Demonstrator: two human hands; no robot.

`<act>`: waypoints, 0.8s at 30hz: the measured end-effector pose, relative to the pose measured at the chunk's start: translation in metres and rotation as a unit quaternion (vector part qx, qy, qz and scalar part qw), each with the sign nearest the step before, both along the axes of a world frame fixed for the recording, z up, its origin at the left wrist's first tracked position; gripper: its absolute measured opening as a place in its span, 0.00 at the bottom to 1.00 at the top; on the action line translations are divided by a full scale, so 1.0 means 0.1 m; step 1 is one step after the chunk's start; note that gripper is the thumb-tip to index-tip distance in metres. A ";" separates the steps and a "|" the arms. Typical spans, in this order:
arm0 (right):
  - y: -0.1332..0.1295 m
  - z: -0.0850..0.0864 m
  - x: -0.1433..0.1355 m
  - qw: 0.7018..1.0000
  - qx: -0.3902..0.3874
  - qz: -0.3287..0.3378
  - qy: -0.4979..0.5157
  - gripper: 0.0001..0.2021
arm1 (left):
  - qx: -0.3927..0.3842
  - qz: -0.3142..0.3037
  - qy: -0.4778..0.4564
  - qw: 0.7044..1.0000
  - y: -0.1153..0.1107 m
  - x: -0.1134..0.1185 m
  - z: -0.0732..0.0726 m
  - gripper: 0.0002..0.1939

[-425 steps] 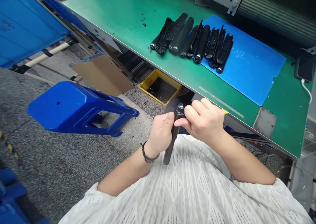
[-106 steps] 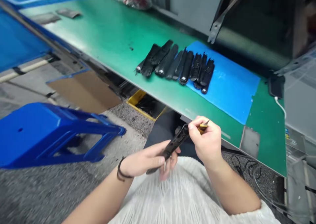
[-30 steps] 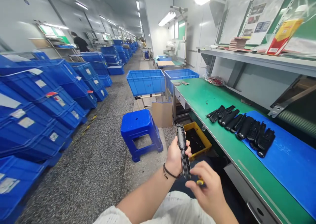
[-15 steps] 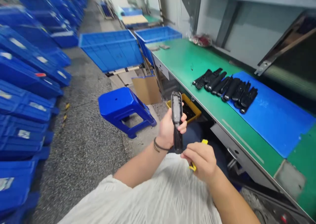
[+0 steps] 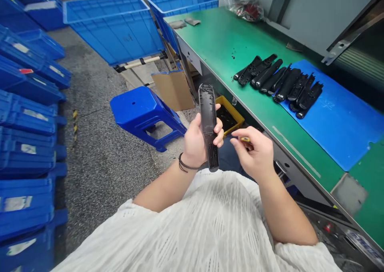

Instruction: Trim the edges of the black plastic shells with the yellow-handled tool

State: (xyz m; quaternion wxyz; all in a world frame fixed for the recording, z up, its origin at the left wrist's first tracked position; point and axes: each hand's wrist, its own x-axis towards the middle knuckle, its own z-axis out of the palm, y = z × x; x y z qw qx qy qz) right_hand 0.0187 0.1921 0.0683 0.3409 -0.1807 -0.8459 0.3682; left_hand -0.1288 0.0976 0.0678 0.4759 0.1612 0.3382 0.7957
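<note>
My left hand (image 5: pixel 196 142) is wrapped round a long black plastic shell (image 5: pixel 208 118), whose hollow, ribbed inner side faces me. To its right, my right hand (image 5: pixel 255 150) is closed on a small yellow tool (image 5: pixel 245 139), mostly hidden by the fingers. A gap separates the right fingertips from the shell. On the green table (image 5: pixel 210 36) lies a row of several similar black shells (image 5: pixel 288 84), some of them resting on a blue mat (image 5: pixel 336 120).
A yellow bin (image 5: pixel 240 122) with dark pieces stands below the table edge. A blue stool (image 5: pixel 132 106), cardboard (image 5: pixel 174 90) and large blue crates (image 5: pixel 114 28) are to the left and ahead. Stacked blue bins (image 5: pixel 27 148) line the far left.
My right hand has moved up and away from the shell's lower end, and the yellow tool now shows less. The shell shows more of its inside. The view has tilted downward.
</note>
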 end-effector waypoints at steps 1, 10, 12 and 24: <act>-0.06 0.00 0.01 1.000 0.002 0.021 0.002 0.06 | 0.001 0.012 0.013 1.000 0.02 0.04 -0.01 0.26; -0.21 -0.05 -0.10 0.993 -0.099 0.055 0.035 0.07 | 0.014 0.071 0.127 0.989 0.13 0.32 -0.13 0.25; -0.21 -0.05 -0.08 0.982 -0.167 0.030 0.079 0.06 | 0.016 0.047 0.103 0.993 0.13 0.30 -0.16 0.24; 0.51 0.39 0.26 0.910 0.379 -0.072 -0.152 0.17 | -0.069 -0.039 0.221 0.972 0.06 0.27 -0.21 0.23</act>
